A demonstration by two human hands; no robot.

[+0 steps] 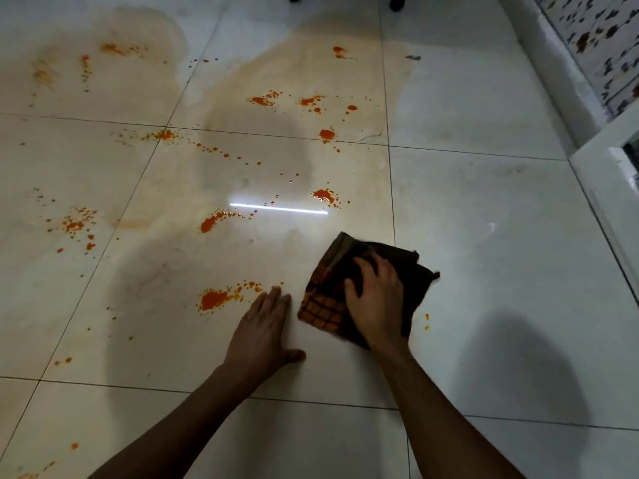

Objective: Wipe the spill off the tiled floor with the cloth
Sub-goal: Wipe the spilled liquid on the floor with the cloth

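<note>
**Cloth down, orange spill waiting across the tiles**

The right hand [375, 299] is pressing the cloth [359, 292] flat onto the tiled floor [484, 209], fingers spread and curling over the fabric, gripping it from above. The cloth is sitting just right of the middle tile's centre, near the grout line running up toward the far edge. The left hand [266, 326] is lying released, palm down and fingers straight, bracing on the floor just beside the cloth and holding nothing.

Right at those left fingertips, the nearest orange splash [216, 299] is glistening, and more of the spill [325, 195] is dotting the tiles ahead and off to the left, with pale smeared patches [297, 77] toward the far edge.

Judging from this, most of the wiping is still to come. Doing it well probably means keeping the palm flat, sweeping leftward through the near splash in one firm pull, gathering liquid inward, not spreading it, and refolding to a clean face once it soaks.
</note>
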